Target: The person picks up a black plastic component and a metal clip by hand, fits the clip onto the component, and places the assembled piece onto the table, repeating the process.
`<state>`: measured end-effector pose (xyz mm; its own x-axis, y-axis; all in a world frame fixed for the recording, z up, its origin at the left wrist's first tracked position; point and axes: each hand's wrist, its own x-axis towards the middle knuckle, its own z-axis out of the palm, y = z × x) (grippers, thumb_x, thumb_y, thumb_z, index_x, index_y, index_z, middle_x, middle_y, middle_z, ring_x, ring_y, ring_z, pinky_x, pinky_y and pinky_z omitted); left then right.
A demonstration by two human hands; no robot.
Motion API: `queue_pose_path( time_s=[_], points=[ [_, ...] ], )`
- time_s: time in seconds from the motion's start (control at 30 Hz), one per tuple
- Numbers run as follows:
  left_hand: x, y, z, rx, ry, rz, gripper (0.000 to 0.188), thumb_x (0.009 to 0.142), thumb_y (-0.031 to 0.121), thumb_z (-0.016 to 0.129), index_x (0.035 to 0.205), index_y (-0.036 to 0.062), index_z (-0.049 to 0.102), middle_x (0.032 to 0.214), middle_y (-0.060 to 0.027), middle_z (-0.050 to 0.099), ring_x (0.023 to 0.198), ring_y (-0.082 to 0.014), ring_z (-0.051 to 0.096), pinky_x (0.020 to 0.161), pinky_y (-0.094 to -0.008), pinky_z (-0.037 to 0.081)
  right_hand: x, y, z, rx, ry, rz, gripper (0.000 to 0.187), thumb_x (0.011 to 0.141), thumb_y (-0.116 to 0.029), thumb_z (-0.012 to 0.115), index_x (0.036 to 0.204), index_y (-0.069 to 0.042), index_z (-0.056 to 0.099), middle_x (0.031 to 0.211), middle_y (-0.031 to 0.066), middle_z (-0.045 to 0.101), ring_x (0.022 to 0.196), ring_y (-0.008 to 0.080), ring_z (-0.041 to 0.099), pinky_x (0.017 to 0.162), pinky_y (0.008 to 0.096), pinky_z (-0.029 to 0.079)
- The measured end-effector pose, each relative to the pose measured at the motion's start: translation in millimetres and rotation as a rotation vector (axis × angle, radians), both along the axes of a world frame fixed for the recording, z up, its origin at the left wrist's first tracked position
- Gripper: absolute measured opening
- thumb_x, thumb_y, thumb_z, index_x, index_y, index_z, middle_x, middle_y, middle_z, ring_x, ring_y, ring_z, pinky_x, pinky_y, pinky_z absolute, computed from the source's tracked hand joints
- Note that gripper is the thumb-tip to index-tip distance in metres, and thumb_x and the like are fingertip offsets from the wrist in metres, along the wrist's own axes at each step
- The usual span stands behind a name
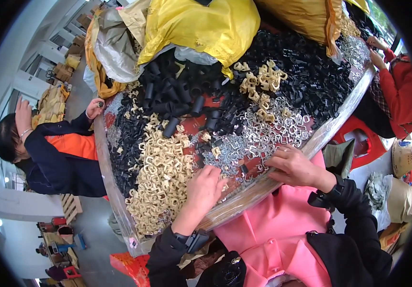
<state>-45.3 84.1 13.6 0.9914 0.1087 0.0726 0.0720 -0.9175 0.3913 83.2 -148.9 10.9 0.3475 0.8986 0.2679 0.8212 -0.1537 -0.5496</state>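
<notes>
At the near edge of a worktable, my left hand is between a heap of beige plastic clips and a scatter of small silver metal pieces. Its fingers are bent and drawn together; whatever they hold is hidden. My right hand rests by the table's edge beside white-silver metal hooks. Thumb and fingers there curl inward, and I cannot make out anything between them. More beige clips lie on top of the hooks, further off. Black plastic tubes are piled toward the far side.
Small black parts cover the far right of the table. Yellow sacks stand along the back. The table has a raised, film-wrapped rim. A person in dark clothing sits at left, another in red at far right, near a red stool.
</notes>
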Motion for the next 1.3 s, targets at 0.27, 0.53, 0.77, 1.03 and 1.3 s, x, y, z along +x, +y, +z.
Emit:
queue_pose_path(
  time_s=[0.27,0.53,0.77,1.03,1.3],
  points=[
    [1,10,13,-0.063,0.112,-0.102,0.013,0.073,0.011,0.059,0.081,0.0015,0.057,0.074,-0.0089,0.056,0.061,-0.0247,0.056,0.054,-0.0307,0.045,7,14,-12,-0.022,-0.06,0.037,0.026,0.069,-0.018,0.061,0.089,-0.005,0.053,0.075,0.0089,0.051,0.07,0.0262,0.05,0.066,0.0349,0.039],
    [0,24,13,-0.648,0.121,0.14,0.014,0.074,0.004,0.058,0.088,-0.0001,0.057,0.07,-0.003,0.053,0.062,-0.0085,0.054,0.052,-0.0196,0.041,19,1,-11,-0.081,0.009,-0.072,0.022,0.069,-0.019,0.06,0.086,-0.005,0.053,0.076,0.0095,0.051,0.073,0.0268,0.051,0.067,0.0363,0.038],
    [23,2,8,-0.628,0.145,-0.116,0.024,0.075,0.007,0.059,0.098,-0.0006,0.055,0.076,-0.0048,0.053,0.064,-0.01,0.054,0.056,-0.021,0.043,48,4,-9,-0.033,-0.089,-0.217,0.028,0.069,-0.018,0.061,0.092,-0.005,0.052,0.082,0.0102,0.051,0.077,0.028,0.05,0.067,0.0361,0.039],
    [55,-21,24,-0.495,0.173,-0.171,0.032,0.073,0.013,0.061,0.101,0.0002,0.055,0.082,-0.0084,0.054,0.068,-0.0137,0.057,0.061,-0.023,0.045,94,-22,-2,-0.097,-0.342,-0.602,0.032,0.068,-0.019,0.06,0.095,-0.006,0.049,0.091,0.0101,0.048,0.08,0.0276,0.05,0.068,0.0366,0.039],
    [136,-55,-9,-0.222,-0.248,-0.161,0.027,0.071,0.012,0.059,0.095,0.0014,0.056,0.092,-0.011,0.054,0.07,-0.0227,0.058,0.062,-0.0313,0.047,83,-50,-21,-0.029,-0.234,-0.565,0.032,0.067,-0.018,0.061,0.094,-0.005,0.051,0.092,0.0108,0.049,0.082,0.0287,0.05,0.07,0.0368,0.039]
  ],
)
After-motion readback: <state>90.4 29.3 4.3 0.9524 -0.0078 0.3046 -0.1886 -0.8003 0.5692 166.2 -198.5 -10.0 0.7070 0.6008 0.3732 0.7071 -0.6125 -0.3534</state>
